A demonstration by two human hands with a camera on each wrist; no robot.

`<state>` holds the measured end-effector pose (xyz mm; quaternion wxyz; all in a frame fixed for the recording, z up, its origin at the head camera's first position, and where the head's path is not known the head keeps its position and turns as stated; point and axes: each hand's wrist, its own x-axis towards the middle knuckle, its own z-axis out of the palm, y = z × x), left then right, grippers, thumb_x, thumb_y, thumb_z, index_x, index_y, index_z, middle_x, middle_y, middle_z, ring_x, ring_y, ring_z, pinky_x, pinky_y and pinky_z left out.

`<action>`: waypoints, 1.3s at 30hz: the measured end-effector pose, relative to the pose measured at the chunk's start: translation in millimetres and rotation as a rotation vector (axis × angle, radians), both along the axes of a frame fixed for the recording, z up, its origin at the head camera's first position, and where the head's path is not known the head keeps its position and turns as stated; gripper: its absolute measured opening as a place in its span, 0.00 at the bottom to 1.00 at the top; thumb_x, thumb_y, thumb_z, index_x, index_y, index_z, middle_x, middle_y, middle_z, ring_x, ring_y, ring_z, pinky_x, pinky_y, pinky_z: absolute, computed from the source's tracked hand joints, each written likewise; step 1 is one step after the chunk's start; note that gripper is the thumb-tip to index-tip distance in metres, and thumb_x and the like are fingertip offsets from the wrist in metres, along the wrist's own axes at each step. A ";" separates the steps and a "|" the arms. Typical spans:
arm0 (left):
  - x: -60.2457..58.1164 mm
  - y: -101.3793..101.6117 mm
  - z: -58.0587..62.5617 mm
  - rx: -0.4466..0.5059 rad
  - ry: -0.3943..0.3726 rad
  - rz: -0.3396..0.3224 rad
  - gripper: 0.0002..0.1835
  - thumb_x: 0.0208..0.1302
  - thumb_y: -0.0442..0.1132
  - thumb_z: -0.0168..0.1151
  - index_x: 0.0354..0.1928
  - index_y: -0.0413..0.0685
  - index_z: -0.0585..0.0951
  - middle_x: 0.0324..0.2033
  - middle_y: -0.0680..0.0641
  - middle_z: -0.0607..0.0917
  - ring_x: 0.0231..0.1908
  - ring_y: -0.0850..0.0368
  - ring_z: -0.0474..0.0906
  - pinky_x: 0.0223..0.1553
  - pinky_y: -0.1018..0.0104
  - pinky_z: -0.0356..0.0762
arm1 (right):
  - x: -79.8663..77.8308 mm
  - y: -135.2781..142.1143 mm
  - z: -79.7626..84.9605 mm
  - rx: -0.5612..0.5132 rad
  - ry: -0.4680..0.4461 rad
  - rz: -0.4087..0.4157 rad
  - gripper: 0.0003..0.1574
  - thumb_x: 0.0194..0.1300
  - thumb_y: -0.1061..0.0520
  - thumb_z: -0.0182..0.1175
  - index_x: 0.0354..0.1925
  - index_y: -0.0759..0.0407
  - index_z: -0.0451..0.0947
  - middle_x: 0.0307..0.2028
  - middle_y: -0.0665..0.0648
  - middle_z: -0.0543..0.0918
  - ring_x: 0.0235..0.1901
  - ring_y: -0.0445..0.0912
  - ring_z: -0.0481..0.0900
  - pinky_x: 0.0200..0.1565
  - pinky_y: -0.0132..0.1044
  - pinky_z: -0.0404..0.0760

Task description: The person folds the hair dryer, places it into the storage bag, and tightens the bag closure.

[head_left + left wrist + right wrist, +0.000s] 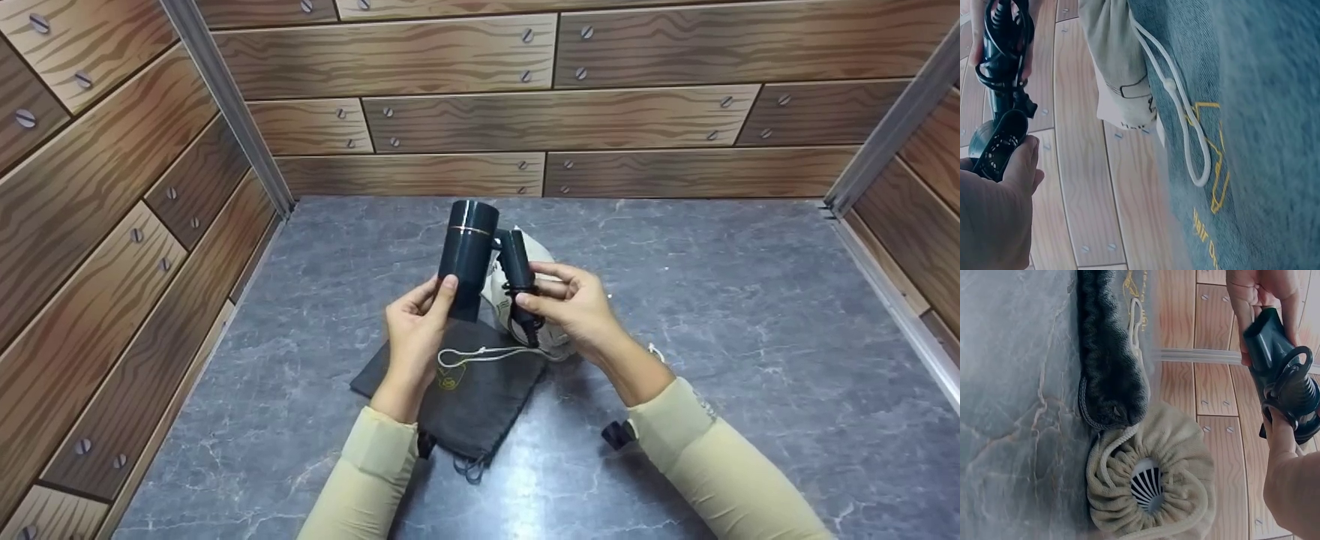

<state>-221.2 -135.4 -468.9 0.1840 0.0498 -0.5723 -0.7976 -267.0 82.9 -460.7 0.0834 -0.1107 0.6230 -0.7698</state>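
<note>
Both hands hold a dark green hair dryer [469, 251] above the table. My left hand [415, 322] grips the lower part of its barrel, thumb on top. With thumb and fingers, my right hand [581, 307] pinches the folded handle [514, 259], where the black cord [1297, 377] is coiled. Under the dryer lies a dark grey drawstring bag [480, 416] with yellow print. Beside it, partly hidden behind the handle and right hand, sits a beige drawstring bag [1188, 450]. A white slotted grille [1148, 486] shows in its gathered mouth in the right wrist view.
A white drawstring loop [480, 355] lies across the dark bag. The grey marble-patterned tabletop [750, 322] is bordered by wood-patterned walls [555, 120] at the back and both sides, with metal corner posts [232, 105].
</note>
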 end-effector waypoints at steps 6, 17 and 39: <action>0.5 8.8 1.1 0.022 0.006 0.013 0.21 0.69 0.35 0.72 0.59 0.30 0.84 0.49 0.31 0.90 0.43 0.55 0.91 0.45 0.65 0.89 | 1.4 -6.2 -1.9 -0.031 -0.033 -0.037 0.41 0.60 0.72 0.73 0.69 0.73 0.72 0.54 0.67 0.89 0.44 0.46 0.93 0.50 0.40 0.90; 3.9 20.9 4.2 0.060 0.009 0.061 0.20 0.69 0.36 0.73 0.58 0.31 0.85 0.48 0.31 0.90 0.43 0.54 0.92 0.45 0.65 0.89 | 6.9 -19.8 -2.1 -0.059 0.045 -0.103 0.38 0.59 0.73 0.73 0.67 0.73 0.74 0.53 0.71 0.89 0.44 0.47 0.93 0.49 0.38 0.90; 13.2 19.3 6.5 -0.091 -0.023 -0.096 0.23 0.66 0.38 0.76 0.60 0.34 0.85 0.47 0.34 0.91 0.38 0.55 0.92 0.35 0.63 0.90 | 9.5 -6.3 -2.9 -0.050 0.004 -0.136 0.37 0.57 0.71 0.75 0.63 0.73 0.75 0.44 0.59 0.93 0.34 0.41 0.90 0.34 0.29 0.87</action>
